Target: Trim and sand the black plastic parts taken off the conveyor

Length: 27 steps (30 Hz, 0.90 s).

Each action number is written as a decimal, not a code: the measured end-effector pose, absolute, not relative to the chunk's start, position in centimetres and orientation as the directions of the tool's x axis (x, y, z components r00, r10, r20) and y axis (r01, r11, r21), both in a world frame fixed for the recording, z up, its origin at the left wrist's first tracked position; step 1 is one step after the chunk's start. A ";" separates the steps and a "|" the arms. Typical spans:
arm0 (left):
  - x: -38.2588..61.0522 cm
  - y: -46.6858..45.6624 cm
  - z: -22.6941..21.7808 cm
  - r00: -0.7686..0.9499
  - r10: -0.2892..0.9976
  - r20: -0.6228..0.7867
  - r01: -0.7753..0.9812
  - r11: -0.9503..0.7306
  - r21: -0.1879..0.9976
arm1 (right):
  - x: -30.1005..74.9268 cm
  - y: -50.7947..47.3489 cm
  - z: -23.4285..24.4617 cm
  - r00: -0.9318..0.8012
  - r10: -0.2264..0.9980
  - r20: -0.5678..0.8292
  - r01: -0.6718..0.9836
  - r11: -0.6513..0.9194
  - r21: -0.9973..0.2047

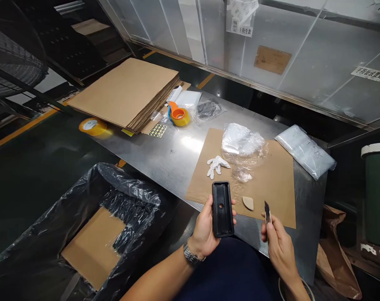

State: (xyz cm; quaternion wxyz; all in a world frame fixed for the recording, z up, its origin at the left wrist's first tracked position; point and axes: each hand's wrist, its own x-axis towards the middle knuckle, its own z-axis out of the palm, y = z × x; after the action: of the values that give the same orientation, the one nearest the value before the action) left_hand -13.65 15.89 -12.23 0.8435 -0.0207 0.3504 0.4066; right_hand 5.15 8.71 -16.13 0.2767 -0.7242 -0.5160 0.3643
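My left hand (205, 228) is closed around a black rectangular plastic part (222, 208) with a small round hole in its recessed face, held upright above the table's near edge. A metal watch sits on that wrist. My right hand (279, 242) pinches a small dark blade-like tool (267, 212), its tip pointing up. Just beyond both hands a brown paper sheet (277, 184) lies on the steel table (174, 154). On the sheet are a small beige wedge (248, 202), a white glove (217, 165) and crumpled clear plastic bags (243, 144).
A stack of flat cardboard (127, 90) lies at the table's far left, with yellow tape rolls (92, 126), an orange tape dispenser (179, 116) and a sticker sheet (157, 131). A packet of clear bags (304, 150) lies at the right. A black-lined box (83, 234) stands below left; a green bin (378, 192) right.
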 end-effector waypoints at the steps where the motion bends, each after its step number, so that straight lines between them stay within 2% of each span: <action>1: -13.6 15.9 -12.2 0.395 0.691 -0.605 -0.715 0.645 0.270 | 4.4 8.5 -14.0 0.108 0.954 -0.281 0.483 -0.297 -0.823; 4: -13.3 16.1 -12.1 0.303 0.727 -0.616 -0.746 0.583 0.321 | 2.3 8.3 -9.6 -0.268 0.865 -0.425 0.344 -0.326 -0.881; 7: -13.1 16.3 -12.0 0.229 0.759 -0.610 -0.772 0.523 0.361 | 1.2 8.9 -8.3 -0.431 0.713 -0.554 0.334 -0.444 -0.831; 19: -13.3 16.4 -11.7 0.118 0.750 -0.651 -0.790 0.468 0.396 | -0.4 9.1 -9.4 -0.429 0.676 -0.599 0.354 -0.484 -0.800; 27: -13.3 16.1 -12.1 0.104 0.783 -0.613 -0.789 0.441 0.429 | -0.7 9.2 -9.4 -0.434 0.664 -0.609 0.349 -0.499 -0.793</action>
State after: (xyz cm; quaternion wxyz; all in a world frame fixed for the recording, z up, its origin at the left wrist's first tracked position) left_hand -13.28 16.13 -12.10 0.7430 -0.0036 0.4101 0.5289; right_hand -0.67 9.22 -9.43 0.1137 -0.5194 -0.4872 0.6927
